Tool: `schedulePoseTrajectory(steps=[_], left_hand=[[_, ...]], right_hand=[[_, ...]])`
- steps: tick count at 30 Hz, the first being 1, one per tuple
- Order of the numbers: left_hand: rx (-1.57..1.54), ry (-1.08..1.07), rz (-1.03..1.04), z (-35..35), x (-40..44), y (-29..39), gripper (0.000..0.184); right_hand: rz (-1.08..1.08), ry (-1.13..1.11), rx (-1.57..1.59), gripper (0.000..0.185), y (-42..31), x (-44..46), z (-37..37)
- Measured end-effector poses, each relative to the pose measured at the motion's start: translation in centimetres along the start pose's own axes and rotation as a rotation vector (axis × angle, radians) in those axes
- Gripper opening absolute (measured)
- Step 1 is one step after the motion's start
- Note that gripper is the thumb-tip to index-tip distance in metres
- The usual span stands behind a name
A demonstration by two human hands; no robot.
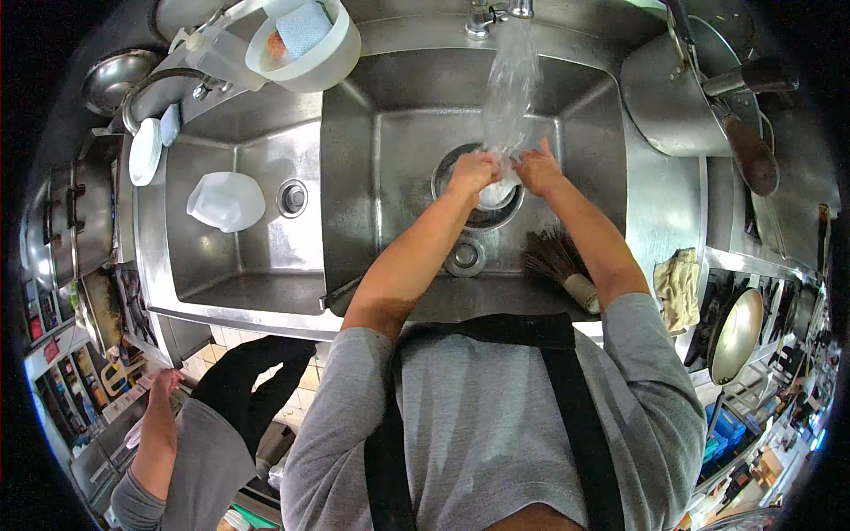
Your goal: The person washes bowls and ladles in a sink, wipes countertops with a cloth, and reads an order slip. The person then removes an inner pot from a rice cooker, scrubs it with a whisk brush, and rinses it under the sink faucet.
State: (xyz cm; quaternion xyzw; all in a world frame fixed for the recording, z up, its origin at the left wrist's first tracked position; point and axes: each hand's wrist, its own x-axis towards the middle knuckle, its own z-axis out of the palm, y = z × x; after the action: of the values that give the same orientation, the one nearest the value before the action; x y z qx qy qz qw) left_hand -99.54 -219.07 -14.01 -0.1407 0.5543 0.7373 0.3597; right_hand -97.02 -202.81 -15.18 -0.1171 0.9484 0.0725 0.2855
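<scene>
Both of my hands are low over the large sink basin [425,88], under a wide stream of water [512,88] from the tap [479,19]. My left hand [475,173] is closed, its fingers curled at the edge of the stream. Beside it, my right hand [537,168] has its fingers bent inward and one digit pointing up. Something white [498,193] shows between and below the hands; its kind is unclear. Under them is a dark-rimmed round pan or bowl [440,177]. A bristle brush [558,261] lies near my right forearm.
A white plastic container [226,202] lies in the left basin. A white tub [305,66] with sponges stands behind it. At the right are a large pot [673,97] and a folded cloth [677,290]. Another person [199,447] stands at lower left.
</scene>
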Motion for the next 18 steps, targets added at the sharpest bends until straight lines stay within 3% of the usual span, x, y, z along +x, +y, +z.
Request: schedulePoseTrajectory(steps=[1, 3, 4, 9, 18], left_hand=[[-0.042, 0.015, -0.007, 0.0, 0.1, 0.0, 0.014], [0.168, -0.025, -0.016, -0.9, 0.7, 0.1, 0.017], [0.272, -0.045, -0.021, -1.4, 1.0, 0.0, 0.019], [0.066, -0.015, -0.004, -1.4, 0.7, 1.2, 0.025], [0.047, -0.05, -0.008, -1.3, -0.8, 4.8, 0.021]], right_hand=[[-0.014, -0.048, 0.064, 0.041, 0.3, -0.3, 0.2], [-0.041, -0.146, 0.191, 0.04, 1.0, -1.3, -0.1], [-0.052, -0.078, 0.161, 0.034, 1.3, -1.6, -0.4], [-0.16, 0.096, 0.082, 0.024, 2.4, -3.0, -4.1], [-0.192, 0.035, 0.122, 0.024, 0.9, -2.9, -10.3]])
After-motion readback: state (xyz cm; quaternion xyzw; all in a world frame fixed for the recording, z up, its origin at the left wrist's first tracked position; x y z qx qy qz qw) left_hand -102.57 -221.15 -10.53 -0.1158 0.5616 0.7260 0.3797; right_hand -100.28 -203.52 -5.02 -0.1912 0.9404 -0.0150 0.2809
